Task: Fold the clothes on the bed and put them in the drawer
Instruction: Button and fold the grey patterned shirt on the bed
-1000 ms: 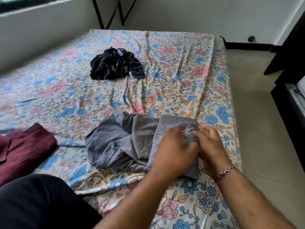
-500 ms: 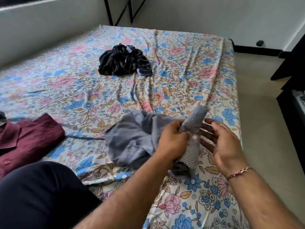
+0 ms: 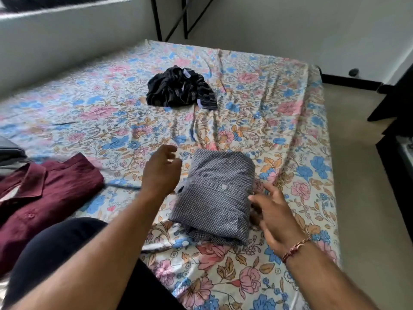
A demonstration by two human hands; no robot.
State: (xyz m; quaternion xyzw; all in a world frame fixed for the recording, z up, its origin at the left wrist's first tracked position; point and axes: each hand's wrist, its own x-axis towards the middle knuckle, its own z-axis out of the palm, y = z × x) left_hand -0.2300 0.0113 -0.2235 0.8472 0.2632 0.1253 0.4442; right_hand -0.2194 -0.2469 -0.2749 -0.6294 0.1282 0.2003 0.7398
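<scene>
The left hand (image 3: 161,168) hangs above the bed (image 3: 290,135) with its fingers loosely curled and nothing in them, just left of the checked shirt (image 3: 215,195) and not touching it. The right hand (image 3: 273,214) sits at the shirt's right edge, fingers spread and relaxed; its fingertips are at the cloth or right beside it — real contact cannot be told — and it grips nothing. A red thread bracelet (image 3: 295,249) circles that wrist.

The checked shirt lies folded into a compact bundle on the floral sheet, near the bed's right side, a white button showing on its top face. To the left, near the person's dark-clad knee (image 3: 60,247), a maroon shirt (image 3: 42,198) lies folded flat with its collar up. Farther back, toward the middle of the bed, a dark striped garment (image 3: 178,90) sits in a crumpled heap — unfolded, well apart from both shirts. Dark furniture (image 3: 400,104) stands on the floor to the right of the bed.
</scene>
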